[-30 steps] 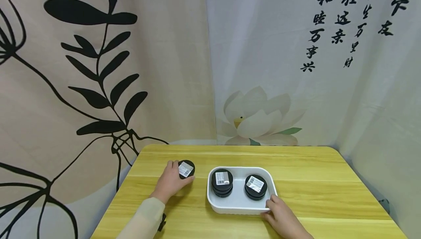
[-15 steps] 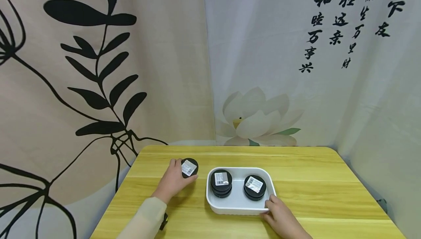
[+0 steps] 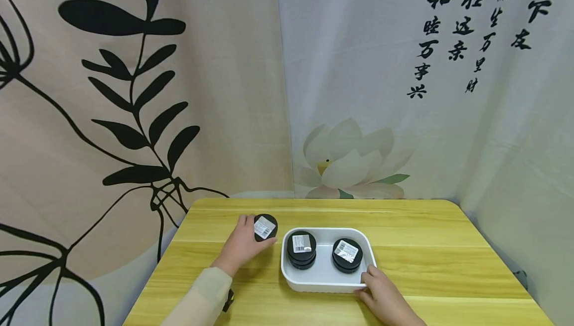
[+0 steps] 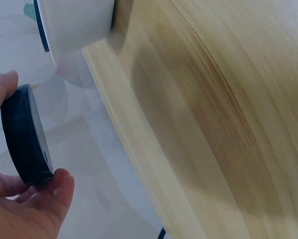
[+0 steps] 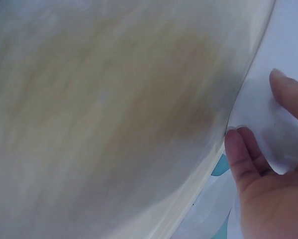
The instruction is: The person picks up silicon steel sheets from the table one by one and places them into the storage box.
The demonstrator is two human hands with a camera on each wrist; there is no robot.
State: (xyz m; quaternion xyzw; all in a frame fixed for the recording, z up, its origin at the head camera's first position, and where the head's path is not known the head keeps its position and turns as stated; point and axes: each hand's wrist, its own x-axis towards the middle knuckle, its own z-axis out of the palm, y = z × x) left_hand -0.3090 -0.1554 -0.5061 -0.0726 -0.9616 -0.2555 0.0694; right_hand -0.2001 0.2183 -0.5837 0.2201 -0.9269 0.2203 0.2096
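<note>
My left hand (image 3: pixel 244 243) pinches a flat round black container (image 3: pixel 265 228) by its edge, above the table and left of the white tray (image 3: pixel 329 288). A white barcode label faces up from it. The left wrist view shows the same black container (image 4: pixel 27 137) edge-on between thumb and fingers. At the tray's near right corner, my right hand (image 3: pixel 385 293) grips the rim, thumb and fingers on either side of the wall. Inside the tray stand two stacks of similar labelled black containers, a left stack (image 3: pixel 302 251) and a right stack (image 3: pixel 347 256).
A yellow wood-grain table (image 3: pixel 430 256) lies under everything. Behind it hangs a curtain (image 3: pixel 233 91) printed with black leaves, a lotus and writing. A small dark object (image 3: pixel 228 300) shows beside the left sleeve.
My left hand has moved a little to the right and away from me with the black container, closer to the tray. The right hand stays on the rim, and the stacks have not moved.
</note>
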